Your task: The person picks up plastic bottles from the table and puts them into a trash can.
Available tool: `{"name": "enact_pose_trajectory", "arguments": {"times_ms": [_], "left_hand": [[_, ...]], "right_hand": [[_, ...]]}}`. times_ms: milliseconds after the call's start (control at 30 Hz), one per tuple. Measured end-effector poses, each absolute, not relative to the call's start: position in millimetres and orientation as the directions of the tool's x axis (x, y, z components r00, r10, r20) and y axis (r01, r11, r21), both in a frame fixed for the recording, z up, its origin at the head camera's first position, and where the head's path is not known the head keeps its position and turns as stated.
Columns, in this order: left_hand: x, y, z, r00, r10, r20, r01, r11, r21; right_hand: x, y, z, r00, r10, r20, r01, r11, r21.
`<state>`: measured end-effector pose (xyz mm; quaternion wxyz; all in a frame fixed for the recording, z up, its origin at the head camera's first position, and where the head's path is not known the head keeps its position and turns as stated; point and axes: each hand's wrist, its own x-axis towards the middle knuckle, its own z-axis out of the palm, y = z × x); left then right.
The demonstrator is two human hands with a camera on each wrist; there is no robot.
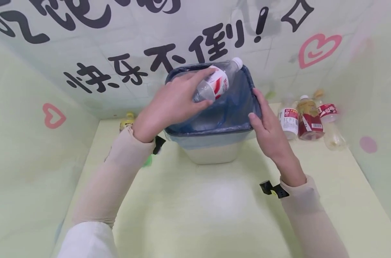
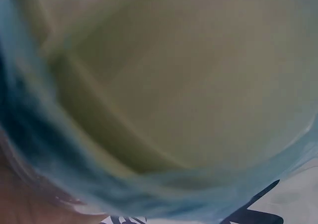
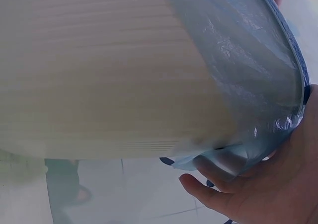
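My left hand point(image 1: 171, 102) holds a clear plastic bottle point(image 1: 219, 82) with a white cap and a white-and-red label. The bottle lies tilted over the mouth of a pale trash bin point(image 1: 211, 154), its cap towards the far right corner. A blue plastic bag point(image 1: 227, 109) lines the bin and folds over its rim. At the bin's right side my right hand point(image 1: 271, 138) grips the bagged rim. The right wrist view shows that hand's fingers point(image 3: 211, 194) against the bag's outer fold. Close up in the left wrist view is the bin wall point(image 2: 198, 85), blurred.
Right of the bin stand several bottles, among them a brown-and-red one point(image 1: 309, 120) and a white-labelled one point(image 1: 289, 122). A yellow-capped bottle point(image 1: 127, 120) is partly hidden behind my left wrist. A wall point(image 1: 124, 96) with large black lettering rises behind the bin.
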<state>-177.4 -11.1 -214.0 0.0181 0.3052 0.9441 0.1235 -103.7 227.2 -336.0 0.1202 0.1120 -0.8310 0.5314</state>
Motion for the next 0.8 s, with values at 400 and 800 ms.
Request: {"name": "enact_pose_trajectory", "arguments": {"times_ms": [400, 800], "left_hand": [[-177.6, -12.8, -223.5, -0.819, 0.573, 0.04, 0.563, 0.787, 0.252], [-175.2, -11.2, -237.9, -0.837, 0.546, 0.014, 0.534, 0.813, 0.233]], "right_hand": [[-104.6, 226.4, -335.9, -0.948, -0.059, 0.314, -0.31, 0.411, -0.857], [-103.2, 224.2, -335.4, -0.947, -0.056, 0.315, -0.309, 0.417, -0.855]]}}
